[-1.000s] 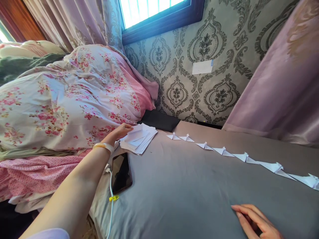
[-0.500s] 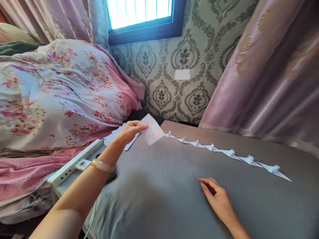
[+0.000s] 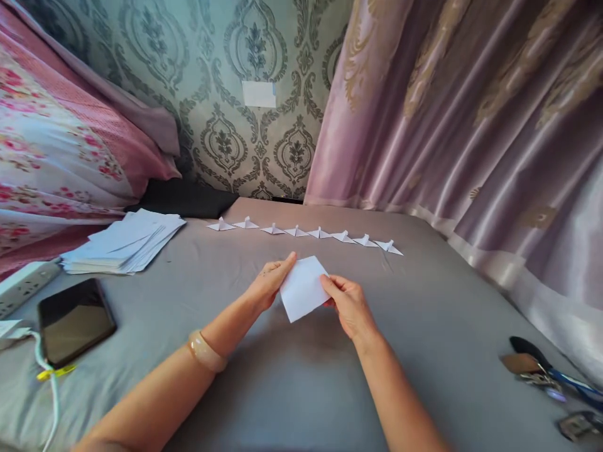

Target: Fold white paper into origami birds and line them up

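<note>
Left hand and right hand are pinching a white paper sheet; origami figures are lying beyond the fingers.

This looks like a home bedroom, with flowered bedding at ten o'clock, patterned wallpaper at twelve and pink curtains at two.

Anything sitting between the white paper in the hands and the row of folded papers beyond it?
Nothing visible does. The left hand and right hand hold the white paper from opposite sides, and beyond it only the grey cloth shows before the row of folded papers. The phone and paper stack lie to the left.
</note>
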`<action>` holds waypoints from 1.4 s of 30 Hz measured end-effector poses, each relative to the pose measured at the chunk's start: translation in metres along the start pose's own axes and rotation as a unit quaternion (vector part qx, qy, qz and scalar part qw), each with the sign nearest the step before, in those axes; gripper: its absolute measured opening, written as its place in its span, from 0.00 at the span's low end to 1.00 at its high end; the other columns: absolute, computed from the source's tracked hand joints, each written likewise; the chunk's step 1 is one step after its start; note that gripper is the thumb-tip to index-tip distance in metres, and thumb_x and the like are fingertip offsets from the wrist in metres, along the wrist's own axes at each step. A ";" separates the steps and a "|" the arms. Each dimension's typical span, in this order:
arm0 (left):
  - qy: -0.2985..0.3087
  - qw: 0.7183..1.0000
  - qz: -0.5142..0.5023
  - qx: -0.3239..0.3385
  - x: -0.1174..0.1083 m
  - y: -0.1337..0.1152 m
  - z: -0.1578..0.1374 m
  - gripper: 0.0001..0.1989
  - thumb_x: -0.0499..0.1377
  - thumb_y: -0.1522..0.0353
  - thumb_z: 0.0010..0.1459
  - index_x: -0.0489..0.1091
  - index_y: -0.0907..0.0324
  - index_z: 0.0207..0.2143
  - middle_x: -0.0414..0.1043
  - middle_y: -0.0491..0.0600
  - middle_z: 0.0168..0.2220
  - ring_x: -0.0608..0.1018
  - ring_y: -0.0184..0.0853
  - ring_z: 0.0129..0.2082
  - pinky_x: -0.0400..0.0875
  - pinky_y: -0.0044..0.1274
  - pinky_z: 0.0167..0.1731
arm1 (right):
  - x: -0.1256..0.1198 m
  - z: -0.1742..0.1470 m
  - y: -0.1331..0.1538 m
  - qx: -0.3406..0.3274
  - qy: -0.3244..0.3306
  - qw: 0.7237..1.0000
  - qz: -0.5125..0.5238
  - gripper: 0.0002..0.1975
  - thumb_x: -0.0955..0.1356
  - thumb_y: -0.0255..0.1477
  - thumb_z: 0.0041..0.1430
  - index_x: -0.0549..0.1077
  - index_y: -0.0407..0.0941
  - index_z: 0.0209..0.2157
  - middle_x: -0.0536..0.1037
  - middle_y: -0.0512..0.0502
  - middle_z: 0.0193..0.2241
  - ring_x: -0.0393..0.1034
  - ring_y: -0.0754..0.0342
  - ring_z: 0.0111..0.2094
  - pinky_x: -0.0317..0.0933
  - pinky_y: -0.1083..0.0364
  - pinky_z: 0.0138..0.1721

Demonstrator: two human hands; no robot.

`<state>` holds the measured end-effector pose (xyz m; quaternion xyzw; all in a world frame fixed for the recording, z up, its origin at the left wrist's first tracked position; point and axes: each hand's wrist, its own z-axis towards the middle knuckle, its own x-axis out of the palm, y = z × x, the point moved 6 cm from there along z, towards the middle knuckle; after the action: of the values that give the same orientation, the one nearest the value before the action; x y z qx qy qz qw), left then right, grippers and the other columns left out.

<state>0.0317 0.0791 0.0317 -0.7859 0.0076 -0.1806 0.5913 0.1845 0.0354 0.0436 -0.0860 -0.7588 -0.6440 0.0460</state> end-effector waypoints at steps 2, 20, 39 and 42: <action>0.004 0.999 -0.043 -0.004 0.004 0.004 0.000 0.25 0.60 0.48 0.51 0.74 0.64 0.25 0.75 0.53 0.24 0.75 0.33 0.23 0.66 0.23 0.24 | -0.013 0.005 -0.015 0.030 -0.055 0.998 0.026 0.21 0.76 0.44 0.38 0.78 0.41 0.27 0.73 0.51 0.19 0.59 0.61 0.20 0.53 0.59 0.21; -0.073 0.988 -0.002 0.138 -0.009 -0.014 -0.022 0.09 0.67 0.61 0.47 0.75 0.56 0.28 0.74 0.46 0.30 0.73 0.32 0.29 0.70 0.25 0.32 | -0.019 0.019 -0.047 0.015 -0.056 0.998 0.037 0.21 0.74 0.45 0.45 0.76 0.46 0.38 0.78 0.49 0.28 0.68 0.54 0.29 0.59 0.57 0.29; -0.148 0.972 0.020 0.183 -0.025 -0.017 -0.022 0.07 0.66 0.67 0.48 0.71 0.58 0.29 0.71 0.44 0.31 0.70 0.29 0.30 0.65 0.21 0.32 | -0.009 -0.014 0.012 -0.315 -0.126 0.914 -0.223 0.03 0.69 0.30 0.58 0.76 0.47 0.32 0.72 0.49 0.32 0.66 0.57 0.33 0.62 0.57 0.35; -0.143 0.972 0.011 0.184 -0.024 -0.017 -0.021 0.07 0.66 0.68 0.48 0.71 0.59 0.29 0.73 0.45 0.32 0.71 0.27 0.28 0.66 0.20 0.32 | -0.007 -0.019 0.017 -0.347 -0.125 0.895 -0.250 0.03 0.68 0.27 0.58 0.76 0.47 0.33 0.72 0.49 0.32 0.67 0.57 0.34 0.62 0.58 0.36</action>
<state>-0.0005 0.0706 0.0457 -0.6815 -0.1015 -0.0579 0.7224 0.1935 0.0189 0.0622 0.0163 -0.4833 -0.8403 -0.2450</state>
